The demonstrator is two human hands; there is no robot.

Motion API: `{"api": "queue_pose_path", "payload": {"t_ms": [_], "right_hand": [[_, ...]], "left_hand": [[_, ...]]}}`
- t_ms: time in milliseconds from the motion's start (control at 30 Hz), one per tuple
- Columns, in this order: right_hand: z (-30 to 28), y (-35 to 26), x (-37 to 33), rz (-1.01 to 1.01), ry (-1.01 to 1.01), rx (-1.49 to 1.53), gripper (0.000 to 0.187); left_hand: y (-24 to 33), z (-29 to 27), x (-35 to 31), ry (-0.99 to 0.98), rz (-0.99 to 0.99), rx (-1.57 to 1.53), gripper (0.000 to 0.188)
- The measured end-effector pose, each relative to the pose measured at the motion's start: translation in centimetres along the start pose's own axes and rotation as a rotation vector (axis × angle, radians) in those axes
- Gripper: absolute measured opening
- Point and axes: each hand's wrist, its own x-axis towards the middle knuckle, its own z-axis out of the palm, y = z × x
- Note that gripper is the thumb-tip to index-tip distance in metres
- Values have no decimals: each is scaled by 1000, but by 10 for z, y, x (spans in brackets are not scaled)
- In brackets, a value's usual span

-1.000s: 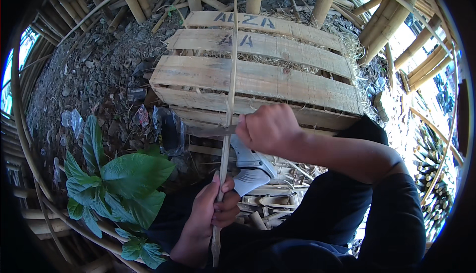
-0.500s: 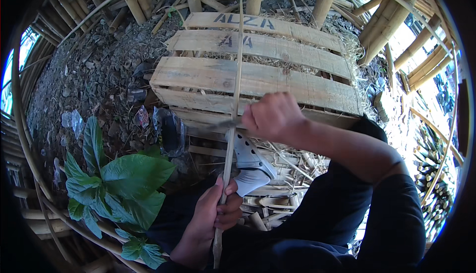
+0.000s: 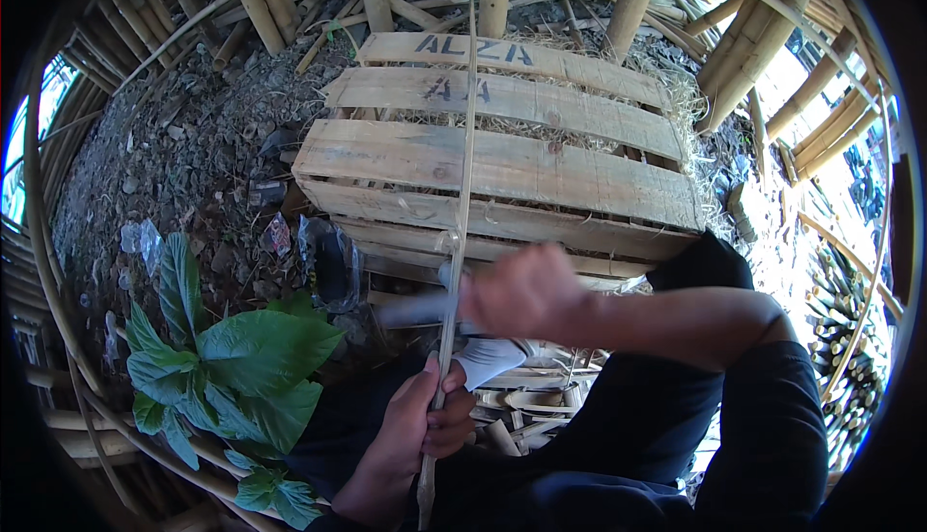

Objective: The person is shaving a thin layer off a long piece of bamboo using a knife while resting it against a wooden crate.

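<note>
Knife (image 3: 410,311) and bamboo strip (image 3: 462,213) crossing in view
The left hand (image 3: 425,411) has its fingers clamped round the strip at six o'clock; the blurred right hand (image 3: 526,291) has its fingers closed on the knife, blade towards nine. The strip runs up to twelve o'clock, in front of a slatted wooden crate (image 3: 550,161). A broad-leaved plant (image 3: 256,353) stands at eight.
</note>
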Motion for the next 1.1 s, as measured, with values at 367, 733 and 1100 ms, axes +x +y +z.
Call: {"api": "queue_pose_path", "payload": {"t_ms": [367,733,1100], "right_hand": [[12,4,-2,117,135,-137,44],[-11,5,5,181,-109,-92,36],[0,16,-1,193,60,200,56]], "left_hand": [[0,7,-3,51,14,30,36],[-4,1,-3,32,-1,55,39],[0,-4,2,-24,9,35,37]]}}
